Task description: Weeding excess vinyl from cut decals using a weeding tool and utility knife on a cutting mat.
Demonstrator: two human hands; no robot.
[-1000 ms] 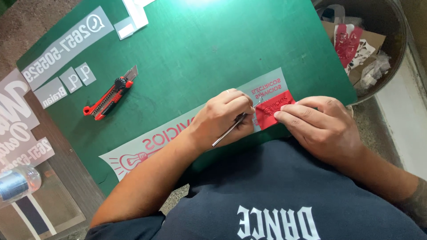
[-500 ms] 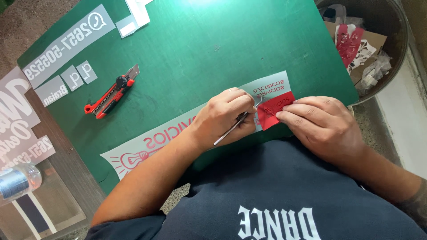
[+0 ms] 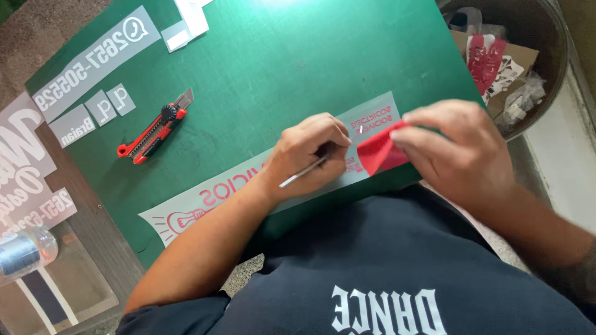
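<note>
A long grey sticker strip [image 3: 205,201] with red lettering and a light-bulb drawing lies along the near edge of a green cutting mat [image 3: 279,62]. My left hand [image 3: 310,149] rests on the strip, shut on a thin metal weeding tool [image 3: 302,173] whose tip points to the right end of the strip. My right hand [image 3: 453,152] pinches a piece of red vinyl [image 3: 379,154] and lifts it off that right end. The vinyl is folded up, with one edge still touching the strip.
A red and black utility knife [image 3: 154,127] lies on the mat's left part. Grey lettered stickers [image 3: 93,59] lie at far left, white scraps [image 3: 189,22] at the top. A round bin [image 3: 546,37] with vinyl waste stands at top right, a plastic bottle [image 3: 22,251] at lower left.
My right hand has lifted and moved right, peeling the red vinyl up off the strip. My left hand has stayed pressed on the strip with the tool.
</note>
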